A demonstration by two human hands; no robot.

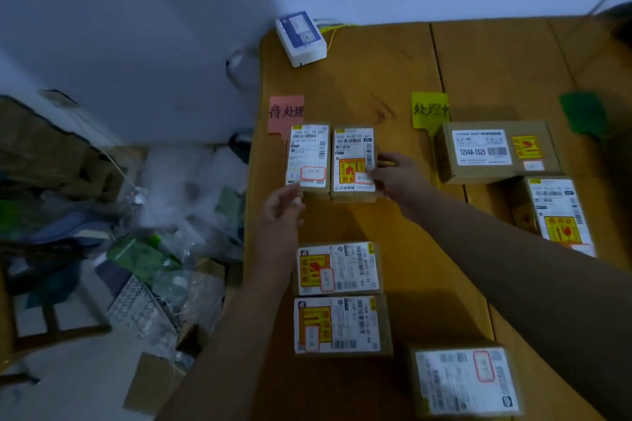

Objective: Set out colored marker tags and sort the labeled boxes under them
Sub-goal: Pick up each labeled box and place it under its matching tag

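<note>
Orange-brown wood formed the table, and along its far part we saw three marker tags: a pink tag at the left, a yellow-green tag in the middle, and a dark green tag at the right, too blurred to read. Directly under the pink tag two small labeled boxes stood side by side, touching: the left box and the right box. Our right hand rested against the right edge of the right box, its fingers laid on the label's lower corner. Our left hand hovered just below the left box, fingers loosely curled and holding nothing. Under the yellow-green tag lay a wide brown box, with another box just nearer to us. Closer still, two unsorted boxes and lay one behind the other, and one more box sat near the table's front edge. A white device sat at the far corner.
</note>
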